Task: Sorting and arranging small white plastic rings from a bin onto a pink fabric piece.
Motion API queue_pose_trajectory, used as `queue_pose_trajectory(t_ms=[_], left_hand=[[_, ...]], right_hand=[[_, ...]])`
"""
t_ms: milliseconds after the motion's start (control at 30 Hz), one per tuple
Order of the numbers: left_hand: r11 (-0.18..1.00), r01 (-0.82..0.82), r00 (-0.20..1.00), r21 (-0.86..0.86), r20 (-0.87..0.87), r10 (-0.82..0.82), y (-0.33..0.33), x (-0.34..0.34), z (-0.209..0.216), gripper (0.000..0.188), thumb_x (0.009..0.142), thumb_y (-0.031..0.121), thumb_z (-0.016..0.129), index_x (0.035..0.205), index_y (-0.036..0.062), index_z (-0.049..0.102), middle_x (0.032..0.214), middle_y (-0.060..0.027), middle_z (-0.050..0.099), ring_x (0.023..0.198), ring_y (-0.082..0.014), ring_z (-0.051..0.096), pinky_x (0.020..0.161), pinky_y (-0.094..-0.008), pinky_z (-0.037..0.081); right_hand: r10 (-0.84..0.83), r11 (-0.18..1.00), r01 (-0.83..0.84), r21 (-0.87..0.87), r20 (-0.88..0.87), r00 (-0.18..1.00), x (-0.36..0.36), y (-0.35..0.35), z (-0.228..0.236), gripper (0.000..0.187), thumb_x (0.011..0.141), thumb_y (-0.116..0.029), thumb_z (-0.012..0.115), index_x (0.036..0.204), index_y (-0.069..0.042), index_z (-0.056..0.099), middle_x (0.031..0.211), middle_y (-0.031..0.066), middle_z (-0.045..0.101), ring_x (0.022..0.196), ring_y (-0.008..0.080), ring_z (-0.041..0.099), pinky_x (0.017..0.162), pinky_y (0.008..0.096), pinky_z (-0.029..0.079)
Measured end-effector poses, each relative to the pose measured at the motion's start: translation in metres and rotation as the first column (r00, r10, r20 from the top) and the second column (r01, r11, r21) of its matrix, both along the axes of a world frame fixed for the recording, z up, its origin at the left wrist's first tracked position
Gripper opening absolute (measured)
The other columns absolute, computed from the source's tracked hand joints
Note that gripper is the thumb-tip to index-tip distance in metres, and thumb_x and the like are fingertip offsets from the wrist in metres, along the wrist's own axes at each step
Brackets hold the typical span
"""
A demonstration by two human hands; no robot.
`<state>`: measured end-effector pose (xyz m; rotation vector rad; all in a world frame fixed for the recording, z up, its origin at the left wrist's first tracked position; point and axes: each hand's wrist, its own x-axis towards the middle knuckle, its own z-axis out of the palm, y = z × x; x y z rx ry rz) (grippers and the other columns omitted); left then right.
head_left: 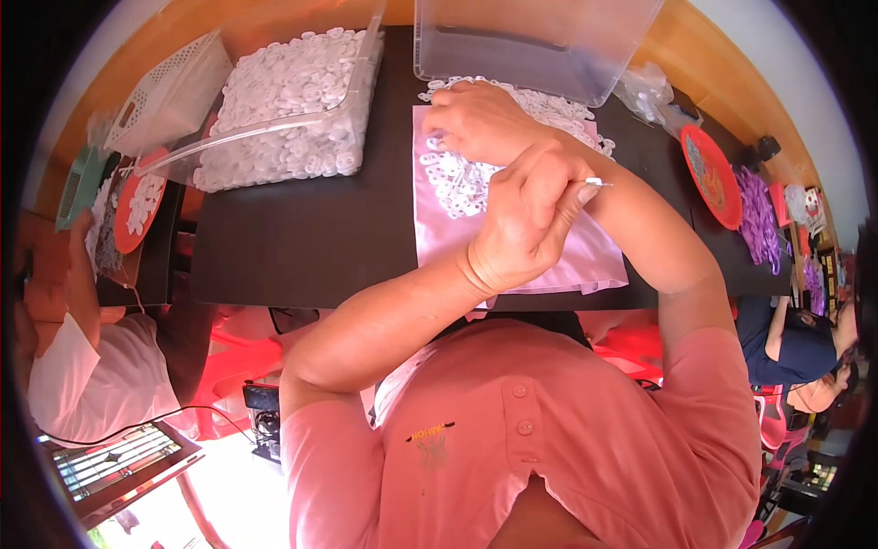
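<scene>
My left hand [540, 206] is closed in a pinch, level with my right forearm. Between its thumb and forefinger sits a small white piece with a thin tip [598, 182]; its exact kind is too small to tell. Beyond it, my right hand [480, 119] reaches across with fingers bent down at a spread of small white plastic pieces with holes [453, 188]. Whether its fingertips grip one of them is hard to make out. These pieces lie on a pink cloth [585, 261] on the dark table [293, 252], with more heaped behind my right hand [558, 105].
At the left stands a clear bin [361, 137] full of white pieces, beside a white basket [174, 96]. Another clear bin [530, 59] stands behind the cloth. Red plates [739, 215] and purple strands [759, 215] lie right. Other people sit left [101, 366] and right [768, 352].
</scene>
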<state>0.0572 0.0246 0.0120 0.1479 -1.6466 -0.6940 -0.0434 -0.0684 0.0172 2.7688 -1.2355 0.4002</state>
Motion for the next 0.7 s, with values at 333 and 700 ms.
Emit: queue_pose_trajectory(t_ms=[333, 700], left_hand=[[0.961, -0.111, 0.953, 0.252, -0.247, 0.174, -0.028, 0.011, 0.013, 0.003, 0.093, 0.001, 0.062, 0.095, 0.0007, 0.06, 0.089, -0.0025, 0.059, 0.077, -0.0093, 0.054, 0.071, -0.0227, 0.045], [0.44, 0.433, 0.872, 0.787, -0.489, 0.016, -0.056, 0.016, 0.01, 0.009, 0.094, 0.008, 0.056, 0.092, -0.0006, 0.059, 0.085, -0.0108, 0.062, 0.081, -0.0219, 0.061, 0.075, -0.0331, 0.051]], right_hand=[[0.243, 0.831, -0.504, 0.233, 0.664, 0.707, -0.01, -0.015, -0.011, 0.016, 0.089, -0.021, 0.062, 0.092, -0.005, 0.059, 0.087, 0.0078, 0.065, 0.082, 0.012, 0.059, 0.074, 0.0312, 0.048], [0.053, 0.997, -0.079, 0.01, 0.66, 0.75, -0.019, 0.085, 0.02, 0.013, 0.082, 0.006, 0.063, 0.092, -0.002, 0.062, 0.086, 0.0091, 0.067, 0.079, 0.0193, 0.068, 0.069, 0.0296, 0.054]])
